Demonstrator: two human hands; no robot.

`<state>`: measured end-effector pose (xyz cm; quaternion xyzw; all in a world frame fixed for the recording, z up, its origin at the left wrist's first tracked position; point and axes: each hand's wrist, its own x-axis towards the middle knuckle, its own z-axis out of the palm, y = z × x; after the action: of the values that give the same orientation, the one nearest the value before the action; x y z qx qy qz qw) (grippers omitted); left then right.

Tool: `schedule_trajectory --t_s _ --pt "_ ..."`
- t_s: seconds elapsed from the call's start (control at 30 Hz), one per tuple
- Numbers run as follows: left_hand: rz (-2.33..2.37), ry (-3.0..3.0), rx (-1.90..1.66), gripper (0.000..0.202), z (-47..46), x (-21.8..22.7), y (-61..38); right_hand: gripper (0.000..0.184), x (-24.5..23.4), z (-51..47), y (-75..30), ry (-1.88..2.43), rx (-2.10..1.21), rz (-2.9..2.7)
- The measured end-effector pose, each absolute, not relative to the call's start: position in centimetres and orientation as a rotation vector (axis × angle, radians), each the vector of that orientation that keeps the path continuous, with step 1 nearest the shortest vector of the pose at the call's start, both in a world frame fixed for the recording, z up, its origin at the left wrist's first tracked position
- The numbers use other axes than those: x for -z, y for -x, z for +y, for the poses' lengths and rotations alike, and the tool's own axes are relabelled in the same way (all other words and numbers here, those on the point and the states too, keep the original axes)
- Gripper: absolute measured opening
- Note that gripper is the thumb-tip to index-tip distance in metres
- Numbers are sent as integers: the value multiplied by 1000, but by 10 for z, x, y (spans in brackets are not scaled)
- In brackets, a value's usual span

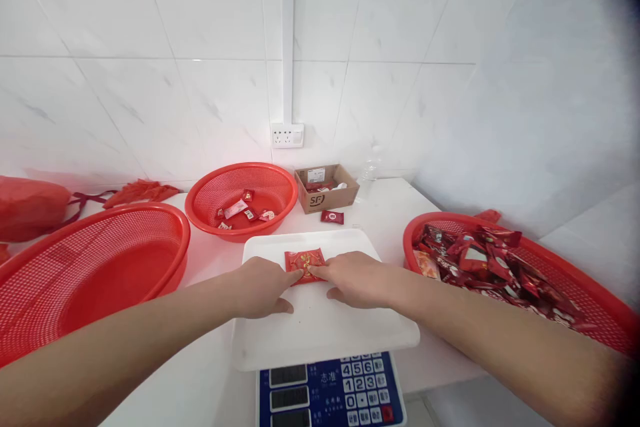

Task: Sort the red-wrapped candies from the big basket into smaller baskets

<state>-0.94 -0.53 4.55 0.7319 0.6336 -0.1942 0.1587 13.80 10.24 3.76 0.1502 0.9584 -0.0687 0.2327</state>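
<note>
While the left hand and right hand lie open on it, a red packet sits at the centre of a white scale tray.

Neither hand grips; the fingers lie flat, their tips touching the packet from either side. From the tray, the blue scale keypad is at 6 o'clock, a red basket of small packets at 11, a cardboard box at 12 with a loose packet just before it, a red basket heaped with wrapped sweets at 3, and a large red basket at 9, all on the white surface.
</note>
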Motion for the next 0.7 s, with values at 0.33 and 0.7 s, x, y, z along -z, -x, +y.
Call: schedule_trajectory --t_s 0.33,0.7 --pt "1782 -2108 535 49 -8 -48 6 43 -41 99 -141 -341 154 2687" --pt "1793 -2073 466 41 -2 -45 7 33 -31 96 -134 -336 128 2694"
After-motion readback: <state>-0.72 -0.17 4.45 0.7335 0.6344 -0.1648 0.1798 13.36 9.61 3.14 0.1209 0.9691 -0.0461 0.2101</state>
